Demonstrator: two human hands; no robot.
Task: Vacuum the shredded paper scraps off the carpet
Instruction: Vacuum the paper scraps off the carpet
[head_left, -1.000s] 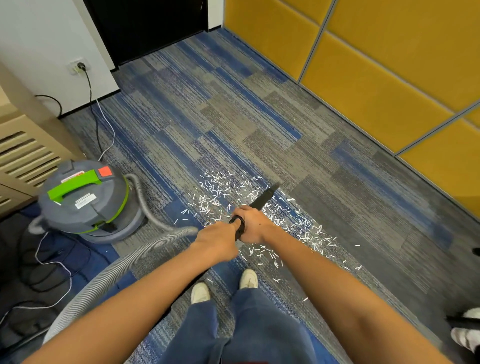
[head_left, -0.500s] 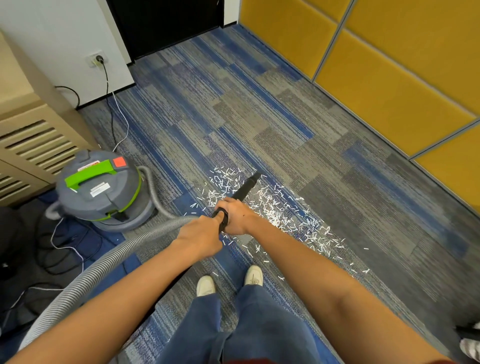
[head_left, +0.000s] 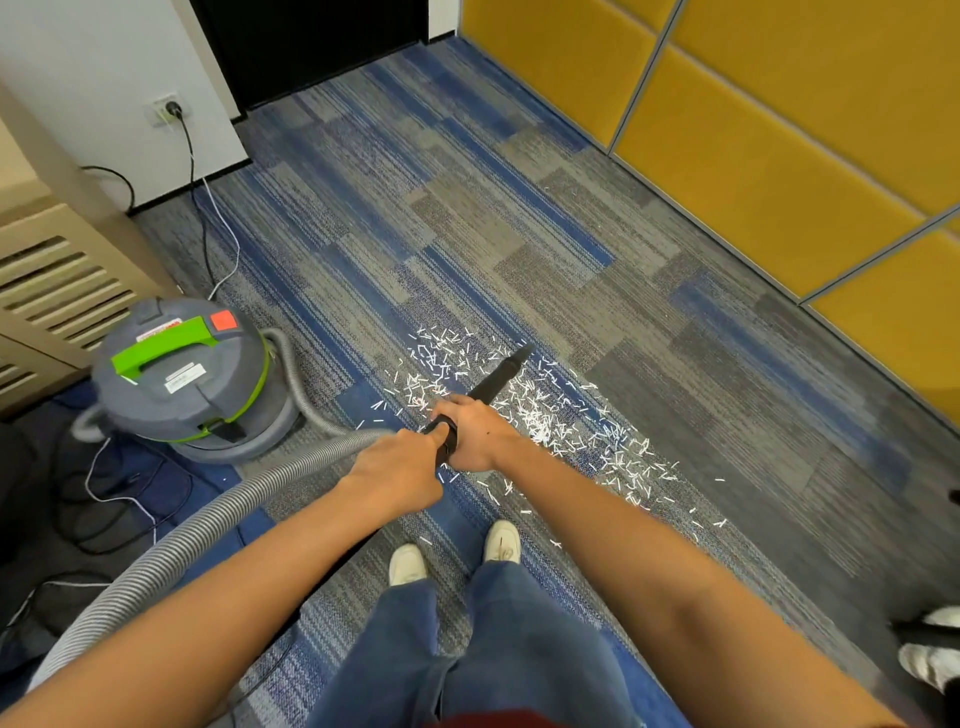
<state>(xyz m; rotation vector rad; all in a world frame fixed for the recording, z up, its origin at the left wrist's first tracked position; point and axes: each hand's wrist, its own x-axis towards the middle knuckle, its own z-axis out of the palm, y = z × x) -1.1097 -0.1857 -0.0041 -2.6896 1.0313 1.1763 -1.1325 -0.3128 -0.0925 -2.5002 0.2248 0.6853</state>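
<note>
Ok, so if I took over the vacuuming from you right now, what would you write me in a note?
Left hand: grips the end of the grey hose, just behind the right one.
Right hand: grips the black nozzle at its base.
Things: the nozzle tip points into the far side of the paper scraps. The vacuum cleaner stands to the left with the hose attached.
Done: little that shows; a thick patch of scraps lies on the carpet.
Left: sweep the nozzle through the whole patch, then the strays near the shoes.
</note>
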